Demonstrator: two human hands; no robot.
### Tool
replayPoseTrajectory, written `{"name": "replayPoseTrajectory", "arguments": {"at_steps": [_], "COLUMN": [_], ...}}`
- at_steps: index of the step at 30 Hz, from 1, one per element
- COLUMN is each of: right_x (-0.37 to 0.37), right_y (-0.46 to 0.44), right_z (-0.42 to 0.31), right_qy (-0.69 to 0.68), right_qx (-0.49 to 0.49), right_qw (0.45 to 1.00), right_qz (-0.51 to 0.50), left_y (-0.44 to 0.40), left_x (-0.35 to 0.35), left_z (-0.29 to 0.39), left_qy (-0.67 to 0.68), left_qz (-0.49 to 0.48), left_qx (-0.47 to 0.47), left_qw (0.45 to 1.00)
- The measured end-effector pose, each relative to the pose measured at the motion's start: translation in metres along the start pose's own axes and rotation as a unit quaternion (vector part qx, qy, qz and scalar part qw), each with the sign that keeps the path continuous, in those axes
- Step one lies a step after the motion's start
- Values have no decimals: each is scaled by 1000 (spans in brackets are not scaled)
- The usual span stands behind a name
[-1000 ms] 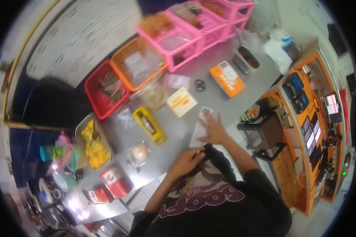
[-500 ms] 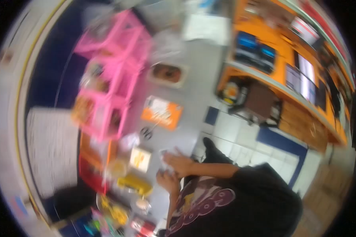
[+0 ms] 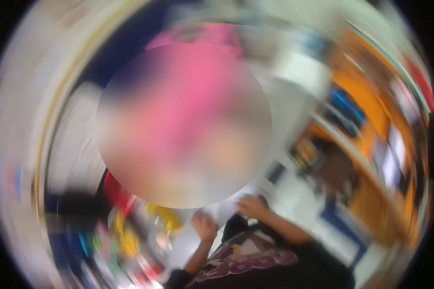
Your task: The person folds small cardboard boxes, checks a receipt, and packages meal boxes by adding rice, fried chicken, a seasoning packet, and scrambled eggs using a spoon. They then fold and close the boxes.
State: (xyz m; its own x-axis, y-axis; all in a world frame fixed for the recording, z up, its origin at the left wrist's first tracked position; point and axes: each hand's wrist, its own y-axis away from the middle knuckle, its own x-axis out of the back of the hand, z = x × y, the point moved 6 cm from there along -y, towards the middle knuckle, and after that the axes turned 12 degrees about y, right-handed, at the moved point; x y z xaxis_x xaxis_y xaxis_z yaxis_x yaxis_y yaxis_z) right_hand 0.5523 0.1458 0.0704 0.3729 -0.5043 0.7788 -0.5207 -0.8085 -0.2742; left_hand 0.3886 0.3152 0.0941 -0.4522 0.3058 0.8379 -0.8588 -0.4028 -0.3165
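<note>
My left hand [image 3: 204, 225] is over the grey tabletop [image 3: 184, 248], its fingers seemingly curled but smeared by motion. To its left lies a long yellow object [image 3: 165, 216], too blurred to name. My right hand [image 3: 251, 207] is apart from the left, near the table's edge on my right, with its fingertips pointing inward. Nothing can be made out in either hand. A large round blur covers the middle of the table, so whatever lies there is hidden.
A pink rack [image 3: 222, 36] stands at the back, mostly behind the blur. Red [image 3: 116, 192] and yellow items [image 3: 127, 238] crowd the left. On the right are an orange desk [image 3: 354, 67], a brown stool [image 3: 335, 168] and tiled floor [image 3: 299, 195].
My hands were close together over a small whitish thing; now they are apart, the right one farther right. The view has swung, and a round blur now hides the middle of the table.
</note>
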Motion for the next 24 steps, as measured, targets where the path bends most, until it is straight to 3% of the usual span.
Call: {"name": "replayPoseTrajectory", "arguments": {"at_steps": [1, 2, 3, 4, 6, 7, 8, 10, 14, 20, 24], "right_x": [-19, 1, -17, -22, 16, 16, 14, 9, 6, 2, 3], "right_y": [30, 42, 67, 75, 27, 9, -3, -16, -12, -28, -77], "right_z": [43, 57, 79, 114, 76, 64, 50, 24, -20, -66, -98], "right_qy": [-37, 9, -41, 8, 43, 44, 37, 27, -8, -57, -52], "right_qx": [-134, -200, -258, -233, -146, -107, -80, -46, -32, -18, 29], "right_qw": [983, 965, 952, 961, 977, 979, 979, 972, 949, 908, 947], "right_qz": [-119, -172, -158, -152, -151, -166, -186, -231, -314, -415, -316], "left_y": [0, -8, -12, -13, -4, 0, 8, 14, 34, 29, 28], "left_x": [-2, 3, 9, 12, 15, 10, 15, 10, 9, 14, 23], "left_z": [-4, -5, -4, -6, -7, -16, -22, -17, -2, 2, 2], "left_qy": [4, 9, 20, 9, -38, 12, -5, -1, -19, 8, 31], "left_qz": [4, 12, 39, 77, 125, 99, 134, 132, 176, 141, 152], "left_qx": [23, 54, 42, 27, 43, 79, 120, 95, 118, 122, 120], "left_qw": [1000, 998, 998, 997, 990, 992, 984, 987, 977, 982, 981]}}
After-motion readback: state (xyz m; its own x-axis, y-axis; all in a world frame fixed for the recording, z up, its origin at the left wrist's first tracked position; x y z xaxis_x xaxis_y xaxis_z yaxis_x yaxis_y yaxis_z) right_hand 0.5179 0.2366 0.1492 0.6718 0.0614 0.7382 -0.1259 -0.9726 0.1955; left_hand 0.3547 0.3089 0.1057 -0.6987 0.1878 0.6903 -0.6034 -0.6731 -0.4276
